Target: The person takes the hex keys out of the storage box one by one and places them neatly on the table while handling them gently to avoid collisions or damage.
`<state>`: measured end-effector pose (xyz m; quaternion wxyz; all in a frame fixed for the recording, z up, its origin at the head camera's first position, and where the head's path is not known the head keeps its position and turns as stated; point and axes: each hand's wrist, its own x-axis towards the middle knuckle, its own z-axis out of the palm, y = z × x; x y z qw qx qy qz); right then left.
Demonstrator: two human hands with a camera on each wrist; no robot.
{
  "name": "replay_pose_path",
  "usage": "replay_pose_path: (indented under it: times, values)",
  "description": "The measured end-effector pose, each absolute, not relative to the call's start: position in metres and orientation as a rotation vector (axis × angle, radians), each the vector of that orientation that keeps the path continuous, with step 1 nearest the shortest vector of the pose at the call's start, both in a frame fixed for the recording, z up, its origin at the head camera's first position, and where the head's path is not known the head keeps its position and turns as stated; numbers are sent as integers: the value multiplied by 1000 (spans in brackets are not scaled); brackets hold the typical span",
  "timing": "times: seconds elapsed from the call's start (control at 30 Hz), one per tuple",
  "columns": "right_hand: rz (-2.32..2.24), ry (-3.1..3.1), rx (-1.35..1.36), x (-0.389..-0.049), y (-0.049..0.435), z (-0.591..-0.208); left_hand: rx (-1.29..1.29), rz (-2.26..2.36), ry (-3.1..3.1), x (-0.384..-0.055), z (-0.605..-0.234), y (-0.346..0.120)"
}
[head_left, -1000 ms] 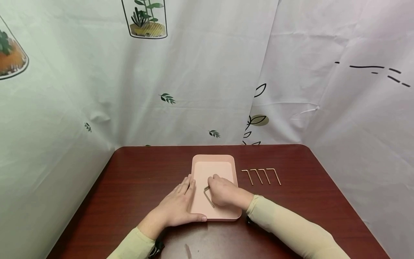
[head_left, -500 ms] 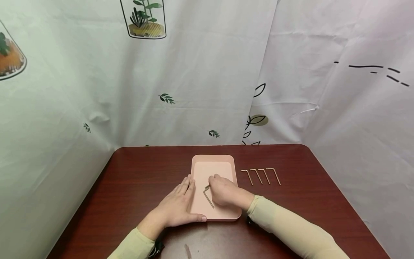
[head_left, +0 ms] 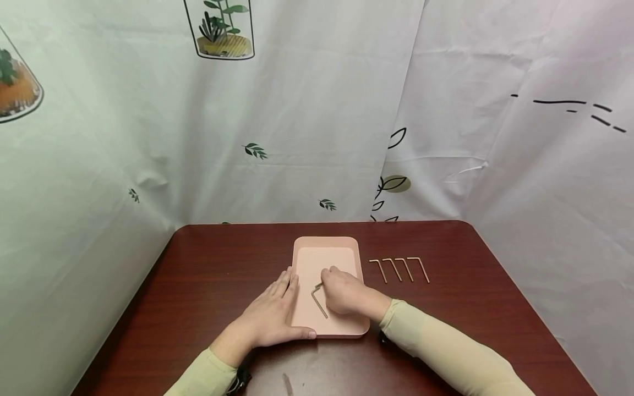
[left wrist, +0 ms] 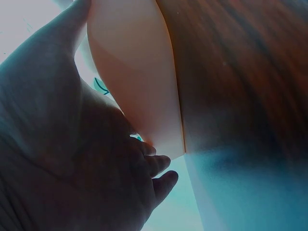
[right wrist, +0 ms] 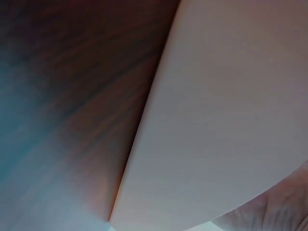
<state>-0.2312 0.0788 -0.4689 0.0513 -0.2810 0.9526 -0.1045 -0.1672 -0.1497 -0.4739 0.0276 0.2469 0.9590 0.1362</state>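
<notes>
A shallow pink tray (head_left: 332, 254) lies on the table. My left hand (head_left: 269, 316) rests along its left side, fingers straight against the rim and thumb at the front edge; the left wrist view shows this hand (left wrist: 96, 159) beside the tray's outer wall (left wrist: 139, 72). Over the tray, my right hand (head_left: 346, 292) is curled, with the short end of a hex key at its fingertips; the rest of that key is hidden under the hand. Just left of it, another L-shaped hex key (head_left: 319, 304) lies on the tray floor. The right wrist view mostly shows tray wall (right wrist: 216, 110).
Several hex keys (head_left: 398, 270) lie in a row on the dark red table (head_left: 238, 253), right of the tray. White printed curtains (head_left: 317, 110) hang behind and at both sides. A greyish mark (head_left: 288, 384) shows near the table's front.
My right hand has shifted very slightly to the right over the tray. The left hand, the tray and the row of hex keys have stayed in place.
</notes>
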Motion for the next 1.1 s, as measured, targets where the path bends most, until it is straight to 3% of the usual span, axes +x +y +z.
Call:
replay_pose_path:
  times: [1.1]
  values:
    - [-489, 2906, -798, -226, 96, -453, 763, 418, 2958, -167, -473, -150]
